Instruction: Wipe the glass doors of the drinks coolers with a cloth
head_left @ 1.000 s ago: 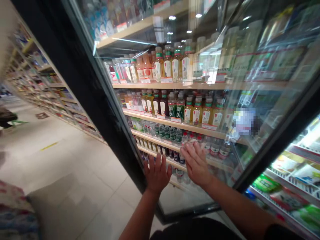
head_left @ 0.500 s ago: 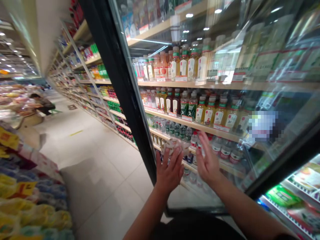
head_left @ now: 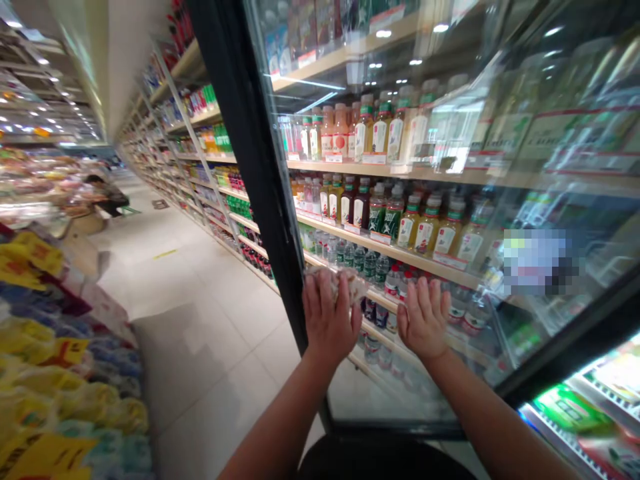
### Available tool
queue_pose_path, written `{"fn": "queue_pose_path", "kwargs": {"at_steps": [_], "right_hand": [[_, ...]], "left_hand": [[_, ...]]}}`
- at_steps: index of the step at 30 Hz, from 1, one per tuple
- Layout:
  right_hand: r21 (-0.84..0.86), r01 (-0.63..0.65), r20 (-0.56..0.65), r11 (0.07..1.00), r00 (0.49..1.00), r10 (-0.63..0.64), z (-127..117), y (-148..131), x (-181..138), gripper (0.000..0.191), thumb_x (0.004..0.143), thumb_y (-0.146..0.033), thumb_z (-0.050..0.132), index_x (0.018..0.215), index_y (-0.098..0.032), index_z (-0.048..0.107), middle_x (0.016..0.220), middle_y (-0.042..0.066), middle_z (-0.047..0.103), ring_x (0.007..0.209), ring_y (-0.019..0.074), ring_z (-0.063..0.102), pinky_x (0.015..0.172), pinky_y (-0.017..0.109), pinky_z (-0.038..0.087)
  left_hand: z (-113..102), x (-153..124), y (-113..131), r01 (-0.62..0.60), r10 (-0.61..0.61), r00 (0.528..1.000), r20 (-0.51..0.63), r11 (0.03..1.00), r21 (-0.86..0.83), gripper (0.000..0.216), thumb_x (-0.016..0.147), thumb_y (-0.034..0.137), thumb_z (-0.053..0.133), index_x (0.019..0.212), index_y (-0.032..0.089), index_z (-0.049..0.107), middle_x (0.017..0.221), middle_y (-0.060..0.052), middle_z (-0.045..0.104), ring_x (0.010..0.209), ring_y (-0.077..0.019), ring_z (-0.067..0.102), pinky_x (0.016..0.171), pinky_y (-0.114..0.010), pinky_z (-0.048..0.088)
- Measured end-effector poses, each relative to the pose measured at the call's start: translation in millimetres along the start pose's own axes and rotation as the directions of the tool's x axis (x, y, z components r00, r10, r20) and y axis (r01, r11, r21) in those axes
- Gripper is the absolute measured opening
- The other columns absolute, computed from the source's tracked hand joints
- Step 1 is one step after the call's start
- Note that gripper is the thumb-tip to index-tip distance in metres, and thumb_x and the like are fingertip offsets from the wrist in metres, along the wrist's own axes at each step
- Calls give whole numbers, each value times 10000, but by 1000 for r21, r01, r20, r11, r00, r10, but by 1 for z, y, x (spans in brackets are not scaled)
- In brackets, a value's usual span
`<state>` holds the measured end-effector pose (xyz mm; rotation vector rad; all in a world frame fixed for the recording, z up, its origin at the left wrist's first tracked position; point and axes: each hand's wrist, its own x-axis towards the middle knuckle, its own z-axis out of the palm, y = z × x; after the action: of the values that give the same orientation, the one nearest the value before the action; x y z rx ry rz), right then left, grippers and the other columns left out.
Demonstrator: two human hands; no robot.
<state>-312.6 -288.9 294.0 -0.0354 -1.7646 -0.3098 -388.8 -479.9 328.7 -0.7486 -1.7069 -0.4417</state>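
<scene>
A crumpled pale cloth [head_left: 354, 287] lies against the glass door [head_left: 400, 390], low on its left side near the black frame. My left hand [head_left: 330, 320] presses it there, its fingers bent over the cloth and partly covering it. To the right, my right hand [head_left: 424, 320] is raised at the glass with fingers stretched out and nothing in it. Whether that palm touches the pane, I cannot tell. Bottles [head_left: 415, 223] on shelves show through the glass, along with bright reflections.
The black door frame [head_left: 250, 153] rises at a slant on the left. Long drink shelves [head_left: 205, 160] line the aisle floor [head_left: 210, 320]. Yellow-packaged goods [head_left: 75, 400] are stacked at lower left; a person [head_left: 105, 195] sits farther off. Green packages [head_left: 573, 407] lie in the lit cooler at lower right.
My left hand and the cloth have shifted slightly left over the glass. My right hand has turned from edge-on to back-facing, fingers upright. The view has swung a little left.
</scene>
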Motion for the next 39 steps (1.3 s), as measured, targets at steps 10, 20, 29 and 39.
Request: {"fn": "queue_pose_path", "kwargs": {"at_steps": [10,20,29,39], "right_hand": [[4,48,-19,999,999,-48,-4,3,-1,764,889,-195,606,1576,-94,285,1598,180,334,1529,313,210,1266,502,167],[21,33,-25,999,999,-32,-3,3,-4,753,894,-181,598,1577,-111,289,1579,177,388,1529,296,221,1270,484,151],[59,-15,-13,998,1000,16,-5,1,-6,719,910,-177,562,1578,-151,298,1560,153,433,1524,270,247,1265,464,172],[73,-2,-18,997,1000,3,-6,3,-5,685,903,-184,502,1565,-157,330,1535,149,475,1518,276,263,1258,481,190]], "left_hand": [[6,-75,0,-149,149,987,58,989,-11,555,900,53,488,1454,88,464,1527,-174,464,1511,-318,253,1236,-471,292],[8,-63,1,-115,115,993,9,993,17,583,907,86,499,1484,134,440,1533,-163,458,1525,-307,225,1242,-479,269],[11,-41,0,-100,99,994,-35,995,-17,533,903,110,516,1436,111,502,1481,-170,523,1528,-320,221,1248,-506,233],[10,-36,13,-138,138,990,-10,987,-88,526,909,121,514,1434,121,509,1434,-142,577,1531,-285,225,1258,-476,212]]}}
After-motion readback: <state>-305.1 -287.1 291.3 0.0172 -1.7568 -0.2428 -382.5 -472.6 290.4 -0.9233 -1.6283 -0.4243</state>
